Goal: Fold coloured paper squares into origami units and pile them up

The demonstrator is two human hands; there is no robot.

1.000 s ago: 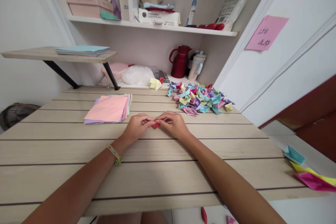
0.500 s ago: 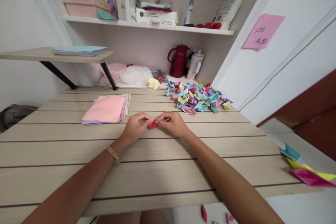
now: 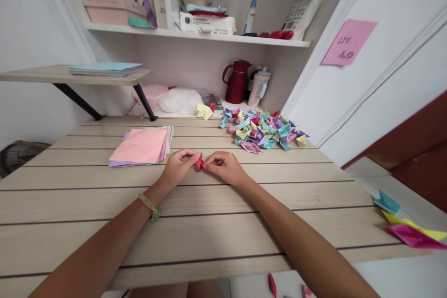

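A small folded red paper piece [image 3: 199, 163] is pinched between both my hands just above the wooden table [image 3: 195, 223]. My left hand [image 3: 178, 166] grips its left side with curled fingers, a bracelet on the wrist. My right hand [image 3: 223, 166] pinches its right side. A stack of coloured paper squares [image 3: 141, 146], pink on top, lies just beyond my left hand. A pile of several folded paper pieces in mixed colours [image 3: 263, 130] lies beyond my right hand.
A red jug [image 3: 238, 81] and a white cup [image 3: 259, 85] stand at the back. A yellow folded piece [image 3: 204, 111] sits near them. Loose folded pieces [image 3: 407, 223] lie on the white surface at right. Shelves with boxes hang above; a side shelf [image 3: 70, 74] juts left.
Both hands have shifted slightly left with the red piece, which has turned more upright between the fingers. The camera has drifted a little.
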